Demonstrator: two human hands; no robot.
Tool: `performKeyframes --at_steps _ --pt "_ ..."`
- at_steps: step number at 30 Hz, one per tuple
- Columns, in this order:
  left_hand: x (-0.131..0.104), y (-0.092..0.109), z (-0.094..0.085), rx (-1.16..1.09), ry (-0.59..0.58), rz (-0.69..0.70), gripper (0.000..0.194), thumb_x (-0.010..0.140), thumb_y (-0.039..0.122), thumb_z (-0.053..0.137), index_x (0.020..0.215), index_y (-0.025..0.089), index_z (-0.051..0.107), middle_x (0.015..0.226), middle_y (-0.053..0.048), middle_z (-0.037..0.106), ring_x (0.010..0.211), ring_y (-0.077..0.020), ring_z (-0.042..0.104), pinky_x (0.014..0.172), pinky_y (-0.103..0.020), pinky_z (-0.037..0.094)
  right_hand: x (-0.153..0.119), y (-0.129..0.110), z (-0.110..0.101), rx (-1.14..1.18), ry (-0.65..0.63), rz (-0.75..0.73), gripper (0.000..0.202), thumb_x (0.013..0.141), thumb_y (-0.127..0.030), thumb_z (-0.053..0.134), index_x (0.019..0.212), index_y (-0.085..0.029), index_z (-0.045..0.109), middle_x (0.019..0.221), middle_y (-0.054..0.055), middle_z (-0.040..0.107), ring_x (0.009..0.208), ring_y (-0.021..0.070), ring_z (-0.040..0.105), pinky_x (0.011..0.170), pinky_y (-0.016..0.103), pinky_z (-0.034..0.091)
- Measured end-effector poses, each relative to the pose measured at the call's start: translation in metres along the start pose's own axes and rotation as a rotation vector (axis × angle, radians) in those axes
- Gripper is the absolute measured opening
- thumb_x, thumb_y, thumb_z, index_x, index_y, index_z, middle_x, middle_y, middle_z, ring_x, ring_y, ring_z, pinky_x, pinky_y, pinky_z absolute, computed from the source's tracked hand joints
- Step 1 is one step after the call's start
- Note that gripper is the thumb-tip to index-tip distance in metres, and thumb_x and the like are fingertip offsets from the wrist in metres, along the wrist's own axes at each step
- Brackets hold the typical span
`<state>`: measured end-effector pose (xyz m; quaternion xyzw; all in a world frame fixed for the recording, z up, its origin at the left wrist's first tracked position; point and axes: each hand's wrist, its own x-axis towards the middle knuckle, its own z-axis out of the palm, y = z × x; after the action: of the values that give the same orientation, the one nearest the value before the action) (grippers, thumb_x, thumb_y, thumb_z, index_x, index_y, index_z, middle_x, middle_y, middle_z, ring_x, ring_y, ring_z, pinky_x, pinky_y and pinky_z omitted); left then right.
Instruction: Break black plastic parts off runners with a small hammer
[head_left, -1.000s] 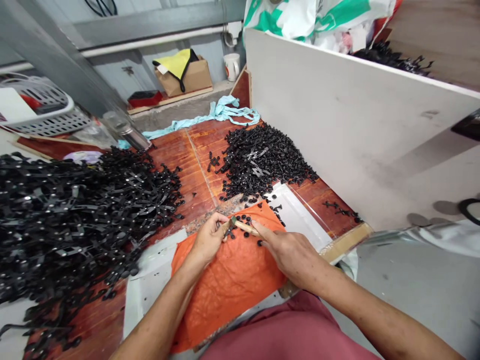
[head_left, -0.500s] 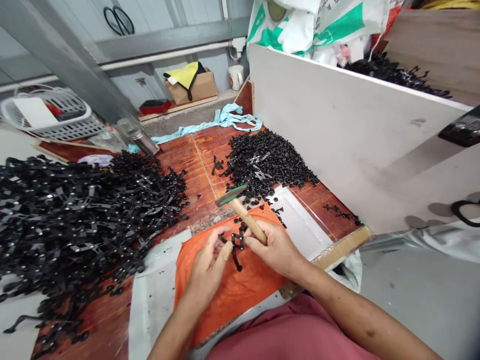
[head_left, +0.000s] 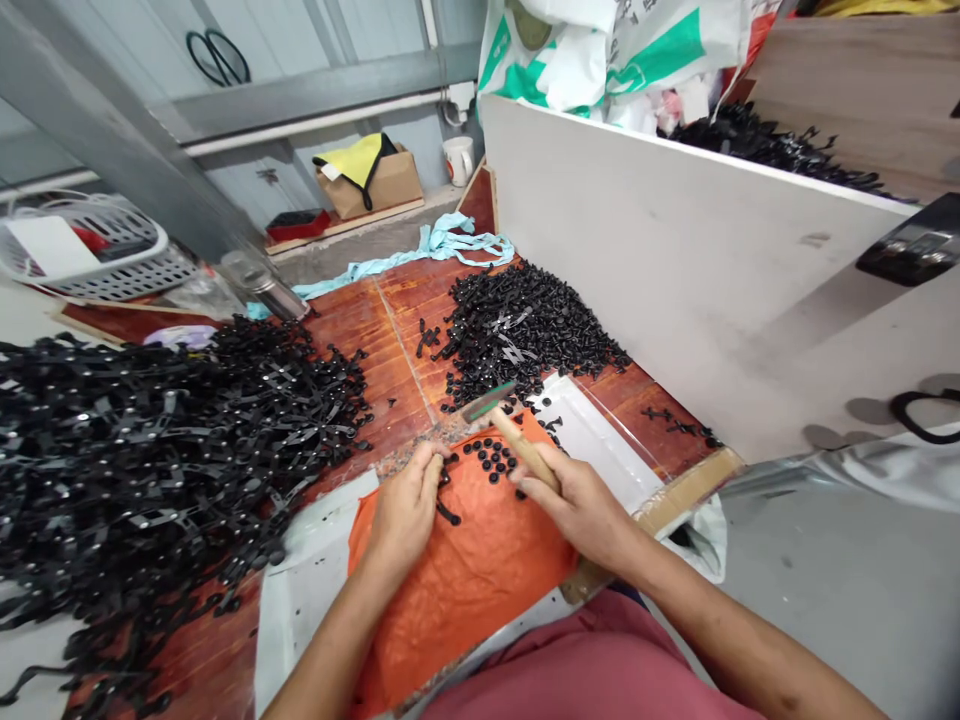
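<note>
My right hand (head_left: 581, 495) is wrapped round the wooden handle of a hammer (head_left: 529, 452), whose flat greenish head points away from me. My left hand (head_left: 403, 500) is closed on a black jointed linkage piece (head_left: 448, 514); one arm of it sticks out below the fingers and the rest is mostly covered. Both hands are over an orange cloth (head_left: 465, 600). Several small black round caps (head_left: 491, 458) lie loosely grouped on the cloth between the hands, with the hammer just to their right.
A big heap of black linkages (head_left: 150, 450) covers the left side. Small black pins (head_left: 536, 330) are piled at the back, against a pale upright board (head_left: 675, 260). A white tray (head_left: 611, 440) lies right of the cloth. A metal flask (head_left: 270, 285) stands behind the left heap.
My left hand has drawn the linkage left, away from my right hand, uncovering the black caps on the cloth. The hammer has shifted slightly right and stays in my right hand.
</note>
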<state>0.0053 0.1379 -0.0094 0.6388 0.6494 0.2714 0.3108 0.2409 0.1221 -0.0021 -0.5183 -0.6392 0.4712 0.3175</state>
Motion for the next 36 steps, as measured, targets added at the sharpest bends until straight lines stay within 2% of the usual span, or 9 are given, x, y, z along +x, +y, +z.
performKeyframes --at_steps 4,9,12,16,24,29,31,33,36 --pt "0.025 -0.008 0.000 0.153 0.006 0.030 0.026 0.098 0.036 0.037 0.095 0.028 0.062 0.083 -0.002 0.070 0.079 -0.0226 0.064 0.073 -0.029 0.042 -0.019 0.029 -0.026 -0.215 0.050 0.069 0.014 0.096 -0.029 0.052 0.105 -0.025 0.061 0.079 -0.003 0.067 0.071 0.0185 0.061 0.066 0.028 0.044" --pt "0.032 -0.008 0.010 0.230 0.044 0.003 0.025 0.098 0.032 0.039 0.097 0.029 0.064 0.083 -0.002 0.071 0.078 -0.0226 0.065 0.071 -0.027 0.039 -0.030 0.050 -0.032 -0.256 0.039 0.125 0.025 0.096 -0.031 0.050 0.118 -0.026 0.060 0.084 -0.001 0.069 0.076 0.0219 0.066 0.071 0.031 0.046" --pt "0.033 -0.006 0.012 0.273 0.020 0.009 0.026 0.099 0.030 0.038 0.099 0.028 0.064 0.090 -0.003 0.074 0.084 -0.0231 0.066 0.073 -0.027 0.039 -0.030 0.051 -0.031 -0.239 0.033 0.132 0.031 0.096 -0.031 0.050 0.126 -0.026 0.058 0.090 0.000 0.072 0.082 0.0235 0.068 0.076 0.033 0.048" --pt "0.034 -0.004 0.012 0.369 -0.009 0.004 0.029 0.102 0.029 0.035 0.104 0.027 0.064 0.090 -0.005 0.074 0.088 -0.0252 0.067 0.073 -0.029 0.038 -0.030 0.052 -0.031 -0.238 0.033 0.145 0.030 0.096 -0.031 0.050 0.124 -0.026 0.059 0.087 0.000 0.071 0.082 0.0243 0.068 0.076 0.033 0.049" --pt "0.028 0.003 0.016 0.552 -0.060 0.001 0.028 0.104 0.026 0.035 0.112 0.028 0.062 0.084 -0.002 0.075 0.075 -0.0217 0.069 0.061 -0.027 0.032 -0.031 0.053 -0.030 -0.229 0.036 0.148 0.029 0.098 -0.032 0.051 0.126 -0.026 0.059 0.091 0.000 0.071 0.083 0.0235 0.068 0.076 0.033 0.048" --pt "0.025 0.011 0.017 0.709 -0.123 -0.072 0.030 0.105 0.028 0.031 0.118 0.026 0.058 0.082 -0.002 0.077 0.075 -0.0218 0.073 0.060 -0.027 0.033 -0.032 0.050 -0.032 -0.199 0.023 0.092 0.031 0.104 -0.036 0.042 0.126 -0.024 0.060 0.084 0.000 0.070 0.080 0.0218 0.068 0.076 0.031 0.050" --pt "0.025 0.014 0.017 0.754 -0.141 -0.092 0.031 0.106 0.029 0.029 0.119 0.026 0.057 0.082 -0.003 0.077 0.076 -0.0223 0.073 0.060 -0.027 0.036 -0.031 0.044 -0.034 -0.244 0.044 0.063 0.036 0.106 -0.037 0.038 0.133 -0.025 0.058 0.092 0.003 0.074 0.085 0.0228 0.071 0.079 0.033 0.051" --pt "0.025 0.015 0.018 0.769 -0.142 -0.088 0.031 0.106 0.030 0.028 0.122 0.026 0.055 0.082 -0.003 0.077 0.077 -0.0223 0.074 0.062 -0.027 0.039 -0.029 0.034 -0.035 -0.318 0.070 0.009 0.042 0.106 -0.036 0.037 0.145 -0.026 0.051 0.115 0.007 0.075 0.100 0.0250 0.071 0.087 0.035 0.052" --pt "0.025 0.014 0.020 0.768 -0.108 -0.102 0.032 0.106 0.032 0.027 0.126 0.024 0.051 0.080 -0.004 0.077 0.075 -0.0242 0.074 0.062 -0.029 0.041 -0.020 0.015 -0.032 -0.450 0.014 -0.069 0.053 0.105 -0.030 0.037 0.158 -0.028 0.037 0.132 0.010 0.070 0.109 0.0281 0.071 0.089 0.039 0.053"
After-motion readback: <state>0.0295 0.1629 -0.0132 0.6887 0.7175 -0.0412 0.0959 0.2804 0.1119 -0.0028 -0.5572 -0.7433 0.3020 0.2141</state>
